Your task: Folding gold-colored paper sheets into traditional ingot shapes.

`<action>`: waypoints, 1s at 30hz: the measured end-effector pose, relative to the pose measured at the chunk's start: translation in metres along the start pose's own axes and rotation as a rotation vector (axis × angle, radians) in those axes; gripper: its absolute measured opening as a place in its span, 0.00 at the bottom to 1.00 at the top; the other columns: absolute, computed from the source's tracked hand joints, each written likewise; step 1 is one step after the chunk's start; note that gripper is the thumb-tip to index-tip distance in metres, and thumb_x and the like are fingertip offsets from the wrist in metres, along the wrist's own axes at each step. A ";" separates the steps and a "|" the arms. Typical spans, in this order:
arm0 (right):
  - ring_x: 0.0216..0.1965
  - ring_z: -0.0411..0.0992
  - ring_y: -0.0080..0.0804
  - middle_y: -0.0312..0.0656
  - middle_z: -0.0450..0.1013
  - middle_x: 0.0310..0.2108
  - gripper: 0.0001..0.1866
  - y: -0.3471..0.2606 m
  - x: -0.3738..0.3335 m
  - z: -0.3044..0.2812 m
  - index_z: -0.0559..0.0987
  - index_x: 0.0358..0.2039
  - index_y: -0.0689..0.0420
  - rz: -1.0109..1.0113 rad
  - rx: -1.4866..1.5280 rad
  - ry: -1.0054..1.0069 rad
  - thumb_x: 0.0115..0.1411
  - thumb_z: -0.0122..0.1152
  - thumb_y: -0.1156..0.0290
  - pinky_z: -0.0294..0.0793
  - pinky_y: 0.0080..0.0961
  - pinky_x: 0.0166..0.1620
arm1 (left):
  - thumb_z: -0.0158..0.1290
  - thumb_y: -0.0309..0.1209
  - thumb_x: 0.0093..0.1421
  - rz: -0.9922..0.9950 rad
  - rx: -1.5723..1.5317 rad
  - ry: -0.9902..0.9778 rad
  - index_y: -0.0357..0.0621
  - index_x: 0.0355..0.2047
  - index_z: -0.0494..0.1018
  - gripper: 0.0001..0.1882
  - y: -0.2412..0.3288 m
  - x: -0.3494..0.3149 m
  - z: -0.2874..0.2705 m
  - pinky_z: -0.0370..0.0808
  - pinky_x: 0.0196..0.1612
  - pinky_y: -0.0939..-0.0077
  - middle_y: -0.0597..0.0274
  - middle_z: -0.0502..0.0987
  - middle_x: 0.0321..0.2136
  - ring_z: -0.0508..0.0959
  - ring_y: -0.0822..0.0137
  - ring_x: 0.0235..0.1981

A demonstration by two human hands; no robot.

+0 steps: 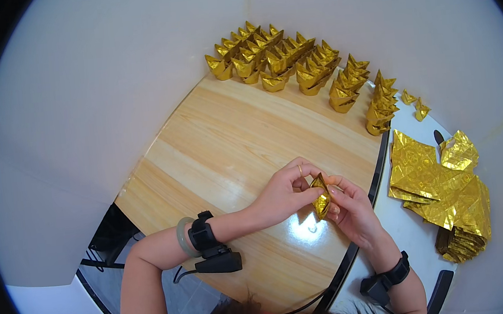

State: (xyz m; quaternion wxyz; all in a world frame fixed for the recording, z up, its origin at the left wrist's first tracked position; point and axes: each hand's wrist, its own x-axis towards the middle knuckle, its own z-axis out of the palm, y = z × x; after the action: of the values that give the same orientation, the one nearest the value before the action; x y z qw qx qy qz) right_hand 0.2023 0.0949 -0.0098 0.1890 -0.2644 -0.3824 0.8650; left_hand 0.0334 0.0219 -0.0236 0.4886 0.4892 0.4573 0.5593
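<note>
A small gold foil paper ingot (321,199) is held between my two hands above the wooden table. My left hand (288,191) pinches it from the left, the thumb lying on its near face. From the right, my right hand (352,211) grips its other side, thumb and fingertips pressed on the foil. Part of the paper is hidden behind the fingers. Beyond my hands, finished-looking folded gold ingots (313,75) stand in several nested rows along the far edge. To the right lies a loose pile of flat gold foil sheets (439,184).
The wooden tabletop (201,137) ends at a dark edge on the right, beside a white surface (414,244). Two small gold pieces (421,110) sit at that surface's back. White walls enclose the far sides. Black cables (181,277) hang near my wrist straps.
</note>
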 end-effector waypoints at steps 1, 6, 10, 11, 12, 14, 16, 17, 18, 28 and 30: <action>0.22 0.63 0.16 0.31 0.66 0.22 0.10 0.000 0.001 0.000 0.70 0.44 0.58 0.001 0.001 0.000 0.64 0.50 0.70 0.65 0.15 0.29 | 0.51 0.19 0.57 -0.004 -0.023 0.010 0.38 0.38 0.72 0.09 -0.001 0.000 0.000 0.69 0.39 0.84 0.65 0.66 0.38 0.71 0.78 0.37; 0.23 0.64 0.17 0.32 0.66 0.22 0.10 0.001 0.001 -0.002 0.69 0.44 0.58 0.034 0.028 -0.015 0.63 0.51 0.70 0.64 0.16 0.29 | 0.49 0.19 0.58 -0.009 -0.015 0.009 0.37 0.38 0.72 0.08 -0.003 0.000 -0.001 0.68 0.38 0.86 0.65 0.66 0.37 0.72 0.78 0.36; 0.23 0.64 0.17 0.32 0.67 0.22 0.10 0.002 0.002 -0.005 0.69 0.45 0.58 0.036 0.028 0.000 0.63 0.51 0.71 0.64 0.15 0.28 | 0.49 0.18 0.58 -0.067 0.047 0.004 0.37 0.38 0.72 0.07 0.000 0.000 -0.001 0.69 0.39 0.85 0.65 0.66 0.37 0.72 0.78 0.37; 0.24 0.64 0.17 0.33 0.67 0.24 0.11 0.003 0.002 -0.007 0.69 0.45 0.58 0.022 -0.008 0.010 0.63 0.51 0.70 0.64 0.15 0.28 | 0.49 0.18 0.58 -0.066 0.048 0.005 0.37 0.38 0.72 0.07 -0.001 0.000 -0.001 0.69 0.39 0.85 0.65 0.66 0.37 0.72 0.78 0.37; 0.25 0.65 0.17 0.33 0.68 0.26 0.12 0.003 0.002 -0.007 0.68 0.46 0.57 0.008 -0.045 0.021 0.64 0.51 0.69 0.64 0.15 0.28 | 0.49 0.18 0.58 -0.041 0.059 0.041 0.36 0.37 0.72 0.07 -0.002 -0.001 0.000 0.70 0.38 0.85 0.65 0.65 0.36 0.73 0.78 0.36; 0.26 0.67 0.19 0.35 0.68 0.30 0.13 -0.003 -0.001 0.002 0.69 0.45 0.58 -0.064 -0.254 0.138 0.62 0.54 0.68 0.66 0.17 0.29 | 0.49 0.19 0.58 -0.013 0.069 0.078 0.36 0.37 0.71 0.06 -0.001 0.000 0.001 0.71 0.37 0.85 0.64 0.65 0.36 0.73 0.77 0.36; 0.28 0.68 0.21 0.36 0.69 0.33 0.15 -0.006 -0.005 0.013 0.69 0.45 0.58 -0.135 -0.464 0.256 0.59 0.57 0.67 0.68 0.18 0.30 | 0.50 0.19 0.58 -0.075 0.119 0.188 0.35 0.37 0.71 0.06 0.004 0.000 0.002 0.73 0.34 0.84 0.64 0.65 0.36 0.74 0.77 0.35; 0.30 0.70 0.25 0.38 0.69 0.37 0.17 -0.004 -0.008 0.019 0.70 0.44 0.57 -0.473 -0.888 0.296 0.56 0.61 0.68 0.70 0.21 0.32 | 0.50 0.19 0.58 -0.075 0.120 0.195 0.35 0.37 0.71 0.06 0.006 0.000 0.002 0.73 0.34 0.84 0.64 0.65 0.36 0.74 0.77 0.35; 0.32 0.72 0.29 0.40 0.69 0.41 0.18 -0.003 -0.009 0.022 0.71 0.42 0.57 -0.822 -1.303 0.323 0.52 0.64 0.69 0.72 0.23 0.33 | 0.50 0.19 0.58 -0.096 0.104 0.214 0.36 0.37 0.71 0.06 0.007 -0.001 0.001 0.73 0.33 0.85 0.64 0.65 0.36 0.75 0.77 0.34; 0.38 0.71 0.38 0.41 0.71 0.40 0.11 -0.017 -0.009 0.005 0.74 0.28 0.57 -0.862 -1.727 0.046 0.42 0.64 0.74 0.73 0.31 0.36 | 0.54 0.30 0.51 0.374 0.839 0.183 0.46 0.32 0.74 0.08 0.020 0.001 -0.017 0.70 0.41 0.65 0.60 0.69 0.37 0.69 0.56 0.42; 0.38 0.70 0.39 0.42 0.71 0.41 0.11 -0.020 -0.009 0.011 0.74 0.28 0.57 -0.894 -1.743 0.034 0.41 0.63 0.74 0.72 0.32 0.36 | 0.53 0.27 0.47 0.468 0.883 0.099 0.47 0.32 0.75 0.10 0.026 0.001 -0.021 0.69 0.44 0.65 0.61 0.70 0.37 0.68 0.55 0.42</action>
State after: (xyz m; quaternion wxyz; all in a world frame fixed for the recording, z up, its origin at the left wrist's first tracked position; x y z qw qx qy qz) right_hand 0.2053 0.0963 0.0144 0.2430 -0.1545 -0.9496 0.1242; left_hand 0.0099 0.0191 0.0001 0.0742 0.7118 0.5508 0.4296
